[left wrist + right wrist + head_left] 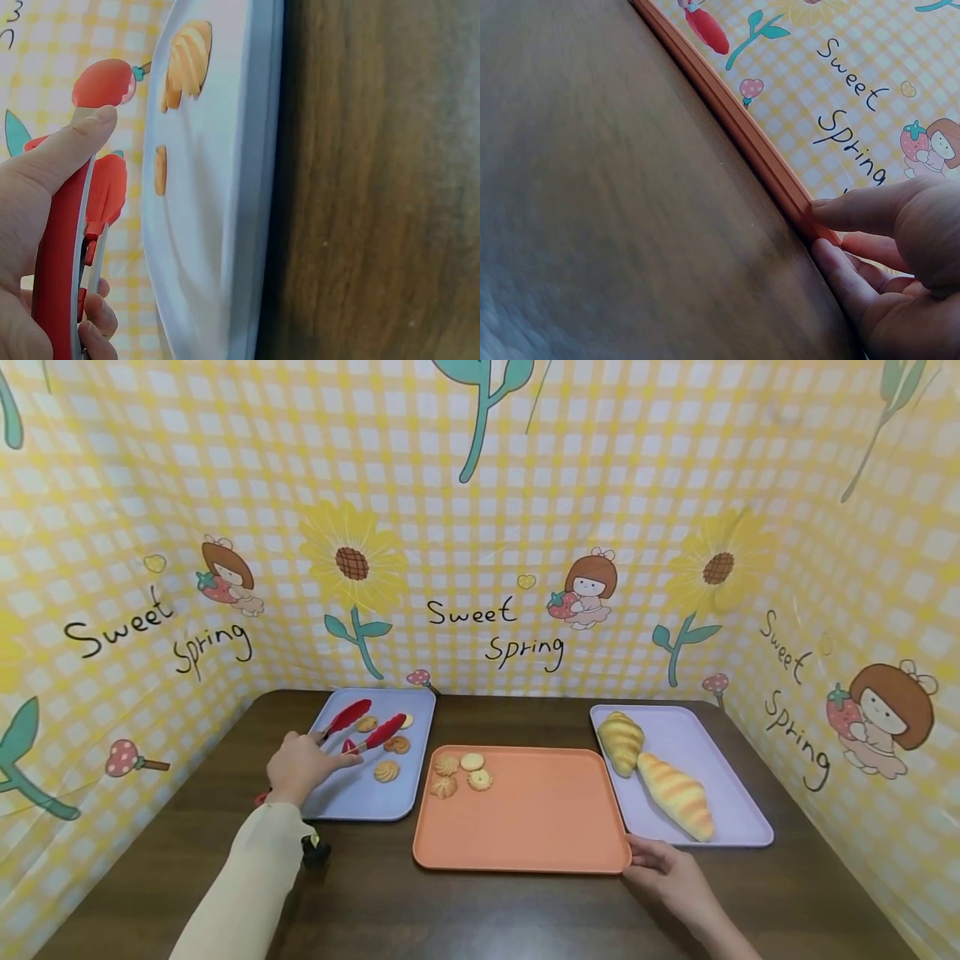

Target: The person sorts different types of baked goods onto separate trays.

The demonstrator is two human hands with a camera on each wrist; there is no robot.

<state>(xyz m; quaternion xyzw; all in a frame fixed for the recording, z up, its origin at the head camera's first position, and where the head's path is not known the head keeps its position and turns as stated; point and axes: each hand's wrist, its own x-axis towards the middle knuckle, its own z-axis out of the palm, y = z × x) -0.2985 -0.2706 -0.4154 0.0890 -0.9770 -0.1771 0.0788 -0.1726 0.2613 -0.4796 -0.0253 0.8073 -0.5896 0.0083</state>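
My left hand [303, 767] grips a pair of red-tipped tongs [388, 733], whose two arms are spread apart over the blue tray [345, 797]. Close around the tong tips on that tray lie several cookies, among them a swirled cookie [386, 772] and a brown cookie [397, 744]. In the left wrist view, the thumb lies along the red handle [60, 247]. At the near right corner of the orange tray [525, 827], my right hand [671, 881] pinches the rim, as the right wrist view also shows. Several cookies, including a round pale cookie [472, 762], sit in its far left corner.
On the right stands a lilac tray [701, 739] holding a croissant [621, 743] and a longer striped bread roll [677, 797]. All three trays rest on a dark wooden table [465, 914]. A yellow checked cloth [480, 527] walls the back and sides.
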